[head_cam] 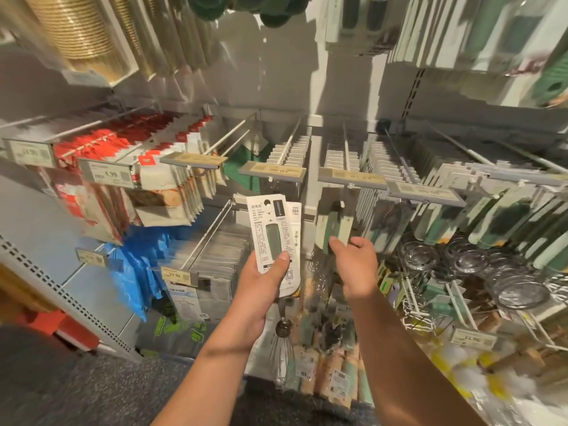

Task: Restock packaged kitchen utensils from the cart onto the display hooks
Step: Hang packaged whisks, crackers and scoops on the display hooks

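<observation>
Two hands up before the wall: left loaded, right at the hook stock.
Display wall: white pegboard wall (344, 87) with long metal hooks (346, 149) carrying rows of white-carded utensils; grey price-label strips at the hook tips.
Left hand (261, 284): thumb clamped over two white-carded wire whisks (273, 235), cards fanned, wire heads hanging below the palm.
Right hand (356, 262): fingers loosely apart, tips touching a hanging green-handled carded utensil (335, 229); blurred, grip not confirmed.
Step, judged: steady the hung pack, then thread one card.
Method: align the round card hole (266, 201) with the hook tip, under the label strip; feed cards singly, slide fully back.
</observation>
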`<state>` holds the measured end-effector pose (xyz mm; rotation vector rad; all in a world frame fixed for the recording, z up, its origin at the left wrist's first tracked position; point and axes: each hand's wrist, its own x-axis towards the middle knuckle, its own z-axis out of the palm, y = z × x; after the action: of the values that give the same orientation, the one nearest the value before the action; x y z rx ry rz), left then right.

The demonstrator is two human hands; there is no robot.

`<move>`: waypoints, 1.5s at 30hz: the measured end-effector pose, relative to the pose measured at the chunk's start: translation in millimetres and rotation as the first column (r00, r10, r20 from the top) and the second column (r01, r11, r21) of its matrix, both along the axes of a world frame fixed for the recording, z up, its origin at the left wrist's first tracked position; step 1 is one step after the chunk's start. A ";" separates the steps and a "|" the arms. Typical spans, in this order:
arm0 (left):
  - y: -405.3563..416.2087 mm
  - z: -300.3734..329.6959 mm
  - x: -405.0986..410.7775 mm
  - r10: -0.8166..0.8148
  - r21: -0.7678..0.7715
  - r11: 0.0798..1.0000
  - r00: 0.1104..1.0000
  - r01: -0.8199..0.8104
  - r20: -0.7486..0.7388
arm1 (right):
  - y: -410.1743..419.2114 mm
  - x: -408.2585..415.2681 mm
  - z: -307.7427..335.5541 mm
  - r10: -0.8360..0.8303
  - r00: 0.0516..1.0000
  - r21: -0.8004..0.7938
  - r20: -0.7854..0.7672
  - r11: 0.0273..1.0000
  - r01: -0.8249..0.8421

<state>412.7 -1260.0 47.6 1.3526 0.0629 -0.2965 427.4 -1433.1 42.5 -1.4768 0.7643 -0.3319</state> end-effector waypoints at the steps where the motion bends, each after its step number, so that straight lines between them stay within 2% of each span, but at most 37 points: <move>1: 0.7 -0.1 0.4 0.002 -0.008 1.000 1.000 -0.002 -0.009 | -0.3 -1.5 -4.4 0.012 1.000 -0.008 0.001 1.000 -0.012; 8: -1.5 -6.0 2.0 0.005 -0.060 0.998 0.992 -0.012 -0.123 | 22.7 -25.4 -11.0 0.162 0.985 0.066 0.063 0.984 -0.166; 14: -1.8 -10.9 1.6 0.000 -0.029 1.000 0.985 -0.005 -0.174 | 50.9 -51.8 -4.3 0.401 0.907 -0.005 0.128 0.915 -0.403; 20: 2.0 -8.2 -0.6 -0.101 -0.095 0.992 0.978 0.084 -0.184 | 63.4 -66.3 -6.9 0.533 0.838 -0.172 0.115 0.842 -0.512; 25: 2.7 -11.2 -4.3 -0.114 -0.099 0.990 0.984 0.101 -0.134 | 73.5 -66.2 -7.1 0.527 0.848 -0.258 0.048 0.827 -0.499; 32: 6.7 -16.0 -1.4 -0.157 -0.187 0.974 0.979 0.131 -0.132 | 69.4 -65.9 -5.7 0.487 0.872 -0.319 0.049 0.835 -0.448; 39: 2.3 -16.3 -1.4 -0.142 -0.119 0.985 0.983 0.128 -0.118 | 71.4 -60.3 -5.9 0.453 0.892 -0.290 0.007 0.854 -0.431; 42: 4.0 -16.9 -1.8 -0.118 -0.111 0.989 0.980 0.101 -0.160 | 72.4 -58.5 -6.7 0.413 0.911 -0.353 -0.008 0.851 -0.389; 45: 8.3 -16.1 -3.3 -0.079 -0.068 0.995 0.981 0.069 -0.174 | 77.3 -57.3 -11.3 0.449 0.894 -0.412 0.000 0.814 -0.409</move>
<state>409.5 -1251.8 31.5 1.2667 0.1508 -0.4776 370.0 -1355.8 31.2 -1.9594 0.2655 -0.2173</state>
